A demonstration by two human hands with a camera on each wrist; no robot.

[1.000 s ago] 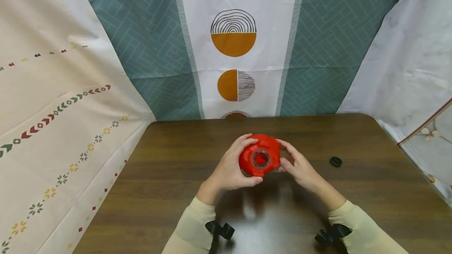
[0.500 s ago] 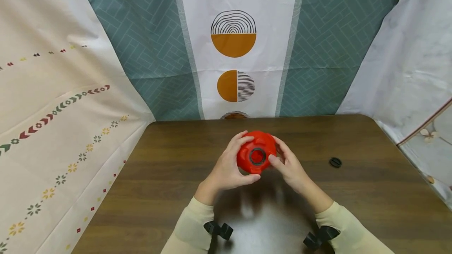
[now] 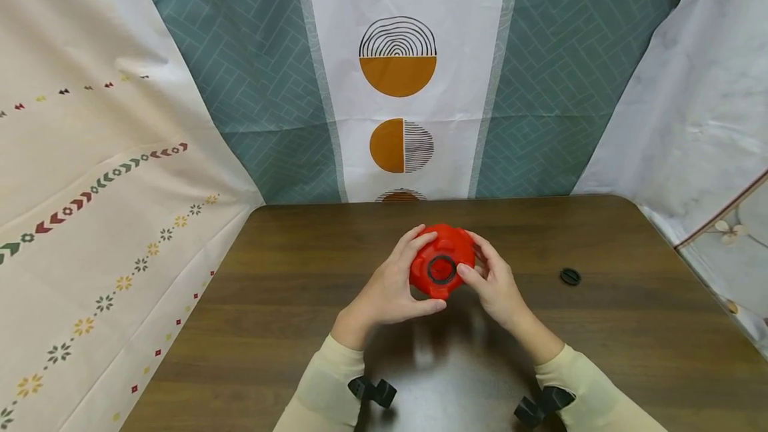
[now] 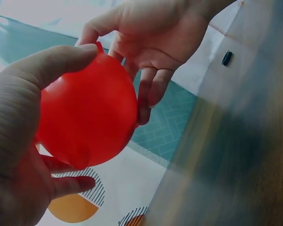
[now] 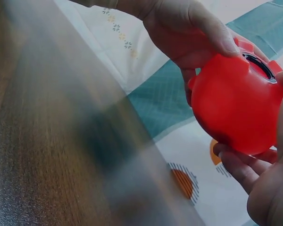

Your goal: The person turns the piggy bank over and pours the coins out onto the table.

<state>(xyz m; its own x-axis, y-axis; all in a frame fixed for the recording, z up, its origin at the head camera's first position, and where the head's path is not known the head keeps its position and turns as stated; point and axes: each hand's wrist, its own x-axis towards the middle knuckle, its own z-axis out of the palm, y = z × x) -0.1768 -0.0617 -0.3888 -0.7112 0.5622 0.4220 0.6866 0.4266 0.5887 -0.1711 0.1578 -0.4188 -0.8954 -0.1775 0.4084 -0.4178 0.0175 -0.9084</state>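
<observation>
A rounded red container (image 3: 447, 242) with a glossy surface is raised in front of me between both hands. Its face towards the head camera has a round hole with a dark ring (image 3: 441, 270) and raised lobes around it. My left hand (image 3: 387, 289) grips the left side, fingers over the upper edge and thumb at the lower edge. With its thumb beside the ring and its fingers behind the right side, my right hand (image 3: 499, 289) holds it too. The left wrist view shows the smooth, bulging side of the red container (image 4: 92, 113).
A small black round cap (image 3: 570, 277) with a bar across it lies on the brown wooden table (image 3: 288, 285), to the right of the hands. Behind the table hangs a patterned teal and white cloth (image 3: 336, 85). Pale cloths hang at both sides.
My right hand has moved left, and its thumb has gone from beside the red container onto its face by the ring. The container shifted slightly left, then back. The black cap stays put.
</observation>
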